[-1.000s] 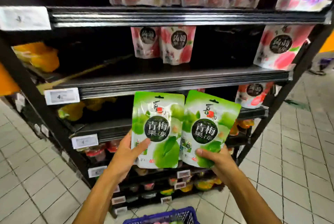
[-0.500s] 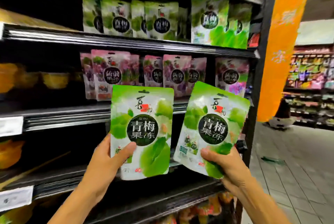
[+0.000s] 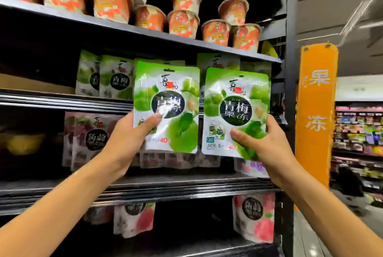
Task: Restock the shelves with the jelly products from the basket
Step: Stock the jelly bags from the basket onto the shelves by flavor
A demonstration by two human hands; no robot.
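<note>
Two green jelly pouches, mid-frame: one (image 3: pixel 165 107) is gripped by the left hand (image 3: pixel 126 142), the other (image 3: pixel 236 111) by the right hand (image 3: pixel 267 146). Placement step judged in hand; both are to be stood among the matching green pouches (image 3: pixel 116 78) on the middle shelf (image 3: pixel 62 101) behind.

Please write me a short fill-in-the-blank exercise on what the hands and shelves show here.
1. Each of the hands, left and right, holds one ____ pouch.
2. Matching pouches stand on the shelf right ____ the orange cups.
3. The hanging banner is coloured ____.

Missing words: green; below; orange
</note>
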